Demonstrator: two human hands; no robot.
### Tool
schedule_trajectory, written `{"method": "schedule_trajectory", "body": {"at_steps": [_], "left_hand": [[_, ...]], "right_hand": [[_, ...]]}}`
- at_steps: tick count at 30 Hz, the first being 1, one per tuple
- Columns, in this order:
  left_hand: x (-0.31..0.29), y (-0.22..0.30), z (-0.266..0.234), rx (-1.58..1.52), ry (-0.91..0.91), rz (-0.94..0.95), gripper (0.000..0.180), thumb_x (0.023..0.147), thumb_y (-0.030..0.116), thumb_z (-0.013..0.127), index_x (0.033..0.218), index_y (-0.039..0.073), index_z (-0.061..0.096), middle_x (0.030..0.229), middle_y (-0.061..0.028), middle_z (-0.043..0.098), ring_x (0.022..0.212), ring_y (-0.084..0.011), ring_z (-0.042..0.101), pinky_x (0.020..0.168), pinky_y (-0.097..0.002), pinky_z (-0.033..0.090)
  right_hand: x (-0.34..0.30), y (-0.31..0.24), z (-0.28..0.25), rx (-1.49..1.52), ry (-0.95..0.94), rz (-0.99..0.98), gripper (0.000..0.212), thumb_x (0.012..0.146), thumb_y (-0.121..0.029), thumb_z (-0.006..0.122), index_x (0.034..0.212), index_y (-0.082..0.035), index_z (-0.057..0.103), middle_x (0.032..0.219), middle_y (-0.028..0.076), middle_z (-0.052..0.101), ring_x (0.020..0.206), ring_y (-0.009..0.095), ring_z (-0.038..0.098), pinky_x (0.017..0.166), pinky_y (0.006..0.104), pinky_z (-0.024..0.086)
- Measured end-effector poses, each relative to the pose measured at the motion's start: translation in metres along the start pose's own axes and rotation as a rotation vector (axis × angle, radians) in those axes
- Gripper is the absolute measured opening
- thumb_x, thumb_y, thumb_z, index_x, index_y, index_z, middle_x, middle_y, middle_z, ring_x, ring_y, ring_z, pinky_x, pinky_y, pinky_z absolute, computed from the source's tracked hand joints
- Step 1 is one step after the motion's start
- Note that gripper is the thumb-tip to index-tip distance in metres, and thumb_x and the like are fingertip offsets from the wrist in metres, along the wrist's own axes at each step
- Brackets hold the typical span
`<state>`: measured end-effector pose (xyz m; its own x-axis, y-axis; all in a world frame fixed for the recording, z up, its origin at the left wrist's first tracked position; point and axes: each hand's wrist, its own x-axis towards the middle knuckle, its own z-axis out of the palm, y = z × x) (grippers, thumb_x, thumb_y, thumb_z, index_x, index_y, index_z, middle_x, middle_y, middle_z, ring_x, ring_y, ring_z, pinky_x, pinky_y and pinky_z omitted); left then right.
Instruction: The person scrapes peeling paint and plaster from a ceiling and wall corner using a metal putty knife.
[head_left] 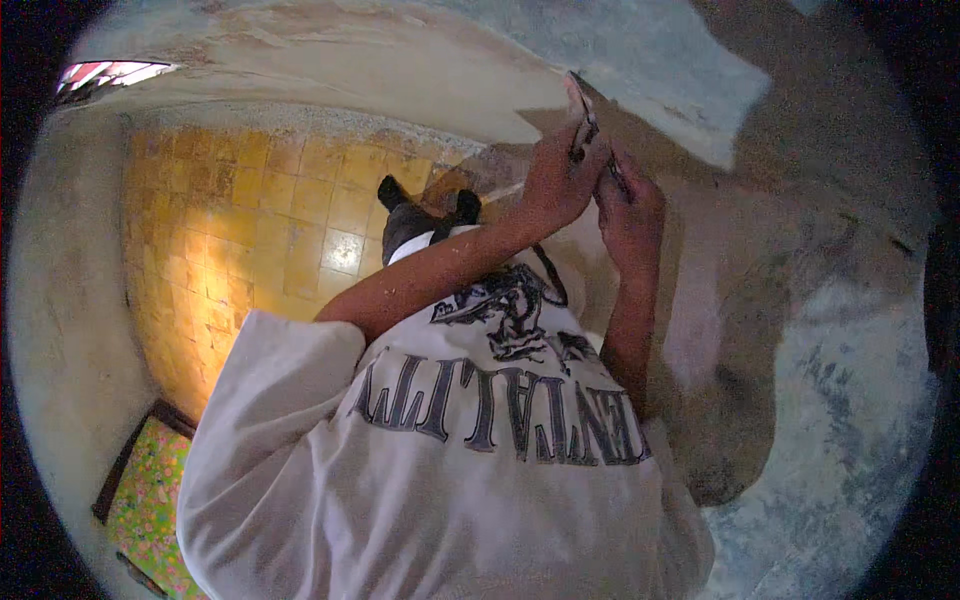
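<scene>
My left hand (pixel 560 172) is raised close to the wall, its fingers closed round a thin flat-bladed tool (pixel 584 112) with a dark edge. The tool is seen nearly edge-on, so its exact kind does not show. Just to its right, my right hand (pixel 632 212) is closed too, with a narrow dark piece (pixel 618 178) showing at its fingers. Whether that piece is a second tool or part of the first, I cannot tell. The two hands are almost touching. Behind them the wall (pixel 660 90) has smooth pale bluish patches and darker brownish ones.
Yellow floor tiles (pixel 290 190) lie below on the left, partly lit by sun. My dark-shod feet (pixel 410 215) stand near the wall's base. At the lower left is a green flowered cloth surface (pixel 160 490) with a dark edge. A bright opening (pixel 115 75) shows at the upper left.
</scene>
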<state>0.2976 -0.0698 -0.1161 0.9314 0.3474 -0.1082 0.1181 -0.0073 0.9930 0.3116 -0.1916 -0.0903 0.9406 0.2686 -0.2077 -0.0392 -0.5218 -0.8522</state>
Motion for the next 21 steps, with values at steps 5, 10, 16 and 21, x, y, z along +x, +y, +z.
{"method": "schedule_trajectory", "body": {"at_steps": [5,10,16,21], "left_hand": [[-0.003,0.004,-0.004,-0.101,0.028,0.033,0.029,0.092,0.025,0.058,0.097,-0.003,0.055,0.071,-0.0189,0.06,0.06,-0.0254,0.059,0.056,-0.0389,0.045],[0.003,0.002,-0.001,0.006,0.048,0.018,0.027,0.092,0.022,0.055,0.1,-0.004,0.055,0.07,-0.0184,0.059,0.059,-0.0267,0.057,0.056,-0.0389,0.045],[0.005,-0.006,0.0,0.044,0.164,0.049,0.034,0.091,0.022,0.057,0.111,-0.006,0.052,0.071,-0.0194,0.059,0.06,-0.0277,0.059,0.058,-0.0399,0.046],[0.019,-0.013,-0.013,-0.093,0.081,0.114,0.039,0.09,0.022,0.059,0.116,-0.006,0.05,0.074,-0.0214,0.059,0.063,-0.0282,0.06,0.059,-0.0394,0.047]], "right_hand": [[-0.003,-0.024,-0.001,0.082,-0.029,0.107,0.034,0.09,-0.013,0.058,0.123,-0.004,0.061,0.067,-0.003,0.05,0.054,0.004,0.042,0.046,0.0232,0.035],[-0.001,-0.009,0.006,0.04,0.044,-0.019,0.033,0.089,-0.011,0.057,0.121,-0.002,0.061,0.067,-0.002,0.052,0.054,0.005,0.042,0.047,0.0232,0.035],[0.01,-0.024,0.011,0.014,-0.043,0.096,0.037,0.089,-0.014,0.059,0.123,0.0,0.059,0.115,0.016,0.066,0.104,0.024,0.063,0.092,0.0349,0.047],[0.014,-0.026,0.012,-0.02,-0.012,-0.032,0.032,0.09,-0.019,0.057,0.116,-0.004,0.064,0.066,-0.003,0.052,0.055,0.005,0.042,0.047,0.0238,0.034]]}}
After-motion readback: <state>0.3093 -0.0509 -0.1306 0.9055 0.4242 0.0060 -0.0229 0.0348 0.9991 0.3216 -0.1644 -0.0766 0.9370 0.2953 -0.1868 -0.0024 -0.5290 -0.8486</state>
